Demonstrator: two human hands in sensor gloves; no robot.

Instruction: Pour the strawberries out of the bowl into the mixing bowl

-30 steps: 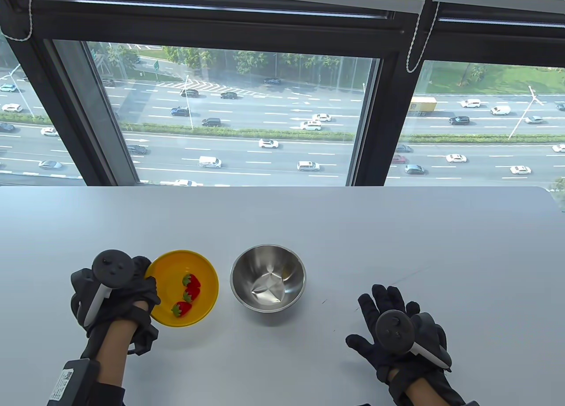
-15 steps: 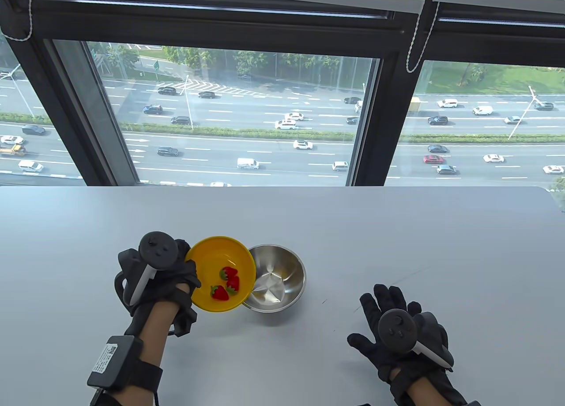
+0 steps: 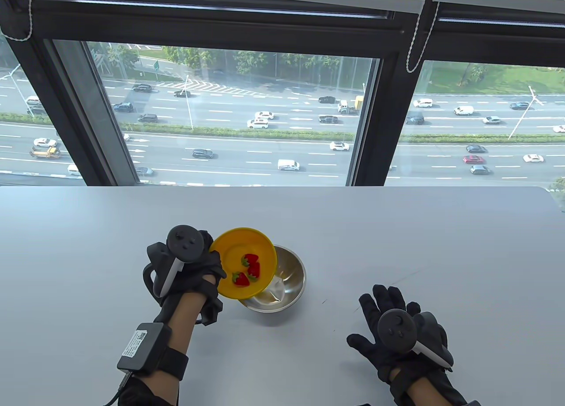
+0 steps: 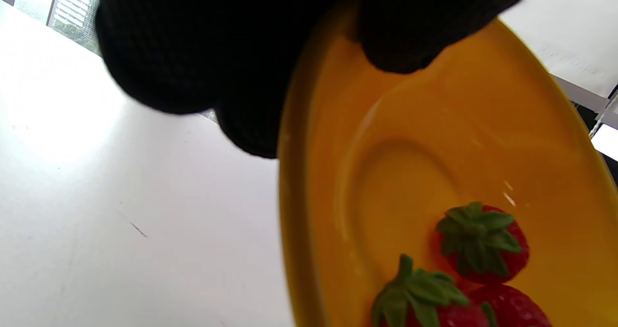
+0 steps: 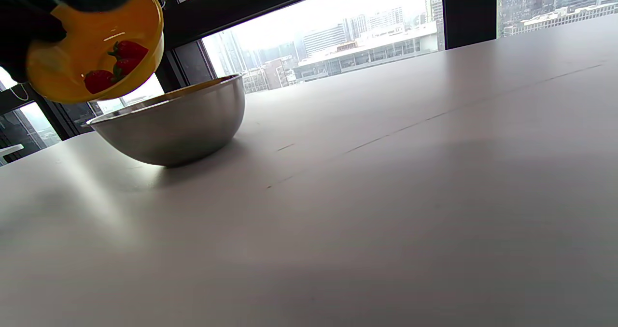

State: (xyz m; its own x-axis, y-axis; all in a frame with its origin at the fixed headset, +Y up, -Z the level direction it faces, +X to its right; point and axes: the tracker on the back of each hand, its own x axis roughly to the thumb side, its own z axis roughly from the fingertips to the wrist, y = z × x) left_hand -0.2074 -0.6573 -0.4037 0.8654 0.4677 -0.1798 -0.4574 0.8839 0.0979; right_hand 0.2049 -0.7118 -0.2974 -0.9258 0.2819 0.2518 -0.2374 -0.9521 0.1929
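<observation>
Overhead, a wide pale grey table (image 3: 397, 247) fills the lower half of the scene, set against a large window (image 3: 229, 114) that looks down on a busy multi-lane road. Near the table's middle stands a stainless steel mixing bowl (image 3: 289, 282), upright and resting on the surface; no fruit shows in the visible part of its inside. Above its left rim, a yellow bowl (image 3: 234, 247) hangs in the air, tilted toward the steel bowl and overlapping it in the table view. The left hand (image 3: 185, 269), in a black glove with a tracker on its back, grips the yellow bowl by its left edge; the left wrist view shows a gloved fingertip (image 4: 400, 37) pressed inside the rim. The right hand (image 3: 397, 335) lies flat on the table, well to the right, fingers spread and holding nothing. Three red strawberries (image 3: 248, 270) with green tops sit clustered in the lower part of the tilted yellow bowl.
</observation>
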